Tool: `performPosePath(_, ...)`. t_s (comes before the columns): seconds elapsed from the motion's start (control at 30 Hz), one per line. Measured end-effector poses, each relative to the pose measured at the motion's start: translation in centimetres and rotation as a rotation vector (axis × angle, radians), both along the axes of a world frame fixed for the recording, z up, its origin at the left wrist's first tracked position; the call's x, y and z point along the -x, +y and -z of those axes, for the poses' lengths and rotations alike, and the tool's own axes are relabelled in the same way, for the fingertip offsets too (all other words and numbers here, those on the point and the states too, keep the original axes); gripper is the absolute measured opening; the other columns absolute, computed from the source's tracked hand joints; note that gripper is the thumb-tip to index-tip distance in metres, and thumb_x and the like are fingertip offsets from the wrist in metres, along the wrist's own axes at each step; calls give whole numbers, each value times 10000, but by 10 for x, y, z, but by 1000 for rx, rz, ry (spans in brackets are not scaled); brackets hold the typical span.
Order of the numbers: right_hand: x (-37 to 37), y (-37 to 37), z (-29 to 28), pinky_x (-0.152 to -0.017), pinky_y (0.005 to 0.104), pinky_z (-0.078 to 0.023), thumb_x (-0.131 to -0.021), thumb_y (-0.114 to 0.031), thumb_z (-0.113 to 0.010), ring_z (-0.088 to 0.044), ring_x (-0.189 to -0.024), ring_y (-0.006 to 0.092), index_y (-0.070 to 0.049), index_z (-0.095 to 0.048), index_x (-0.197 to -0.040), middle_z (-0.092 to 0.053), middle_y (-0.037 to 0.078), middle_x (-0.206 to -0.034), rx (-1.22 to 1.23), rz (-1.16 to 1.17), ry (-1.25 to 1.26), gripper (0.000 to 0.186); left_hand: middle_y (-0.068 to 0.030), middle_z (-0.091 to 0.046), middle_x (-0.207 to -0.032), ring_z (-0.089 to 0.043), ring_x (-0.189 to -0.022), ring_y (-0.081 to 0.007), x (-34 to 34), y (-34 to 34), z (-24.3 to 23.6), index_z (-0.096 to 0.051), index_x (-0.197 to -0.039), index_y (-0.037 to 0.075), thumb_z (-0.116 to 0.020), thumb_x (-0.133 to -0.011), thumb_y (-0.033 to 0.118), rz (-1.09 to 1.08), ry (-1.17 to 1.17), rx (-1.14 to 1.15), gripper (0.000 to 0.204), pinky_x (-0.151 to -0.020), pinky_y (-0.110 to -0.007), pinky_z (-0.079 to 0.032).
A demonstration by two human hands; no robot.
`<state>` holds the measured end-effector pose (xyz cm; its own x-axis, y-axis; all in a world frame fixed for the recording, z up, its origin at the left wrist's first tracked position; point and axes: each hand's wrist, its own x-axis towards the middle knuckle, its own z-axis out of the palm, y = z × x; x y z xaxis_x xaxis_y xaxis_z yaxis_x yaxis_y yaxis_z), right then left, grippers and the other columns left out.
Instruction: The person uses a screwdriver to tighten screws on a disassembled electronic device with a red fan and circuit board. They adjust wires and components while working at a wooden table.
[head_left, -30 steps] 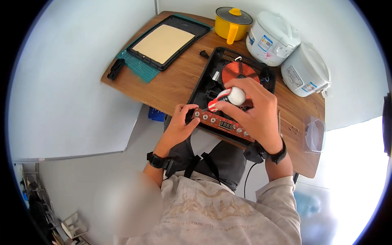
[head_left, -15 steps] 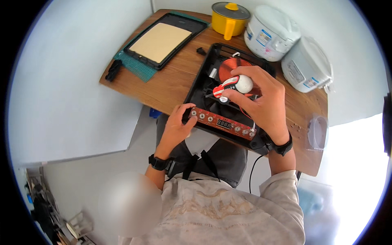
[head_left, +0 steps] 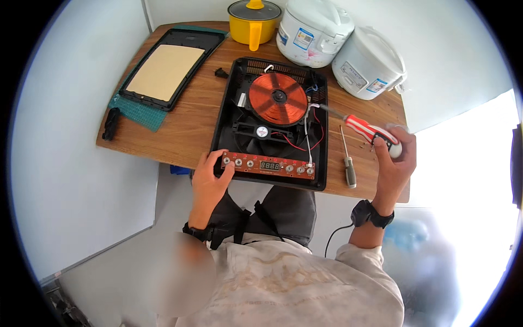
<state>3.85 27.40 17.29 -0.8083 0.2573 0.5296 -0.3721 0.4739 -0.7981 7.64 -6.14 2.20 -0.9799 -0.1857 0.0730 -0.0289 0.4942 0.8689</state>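
Observation:
An induction cooker's black lower shell (head_left: 322, 158) lies opened on the table, with a copper coil (head_left: 267, 98) and a small fan below it. Along its near edge runs a brown control board (head_left: 269, 165) with round buttons and a display. My left hand (head_left: 210, 182) grips that board's left end between thumb and fingers. Right of the shell, my right hand (head_left: 396, 163) is closed round the red-and-white handle of a screwdriver (head_left: 362, 126). Its shaft points left, toward the coil's right edge and a white wire connector; whether the tip touches anything cannot be made out.
A second screwdriver (head_left: 350, 171) with a grey handle lies right of the shell, near several small screws. The cooker's top panel (head_left: 163, 71) rests on a green mat (head_left: 144, 114) at left. Behind stand a yellow pot (head_left: 242, 30) and two rice cookers (head_left: 313, 38) (head_left: 362, 65).
My right hand has swung with the screwdriver from over the fan to the shell's right side, uncovering the coil and the grey screwdriver. My left hand stays on the board. The view has shifted right.

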Motion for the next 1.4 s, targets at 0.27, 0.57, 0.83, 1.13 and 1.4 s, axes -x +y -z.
performPosePath(0.27,7,33,93,-798,380,-477,-817,-171,-848,-552,-817,298,-1,-524,-888,-566,132,-869,-353,296,-173,373,-117,-636,-1057,-639,-966,-256,0,-4,-9,-668,-1210,48,-698,-939,161,56,9,-59,295,-837,-332,-502)
performPosePath(0.57,1,24,131,-847,447,-498,-799,-100,-815,-591,-946,352,-22,-563,-1134,-530,161,-1094,-500,144,-287,427,-105,-602,-1099,-636,-870,-232,-1,-3,-7,-654,-1261,96,-701,-934,247,48,-21,-106,363,-700,-323,-524)
performPosePath(0.83,-4,24,132,-835,481,-515,-845,-113,-793,-632,-976,394,-45,-577,-1169,-552,174,-1139,-512,-1,-388,395,-82,-613,-1098,-618,-805,-212,0,-5,4,-658,-1262,110,-704,-932,258,53,50,-38,364,-683,-307,-507)
performPosePath(1.13,-51,35,110,-839,503,-524,-914,-221,-751,-643,-1020,429,-53,-594,-1208,-625,190,-1145,-791,305,-638,373,-76,-617,-1103,-626,-785,-194,-3,-3,-6,-659,-1264,114,-702,-931,252,42,4,-62,364,-676,-306,-512)
performPosePath(1.4,-53,55,134,-862,496,-522,-925,-128,-696,-646,-1025,440,-4,-607,-1217,-652,220,-1162,-650,250,-514,329,-75,-620,-1105,-631,-789,-198,-2,-3,1,-662,-1256,112,-697,-932,248,43,67,-60,354,-679,-306,-516)
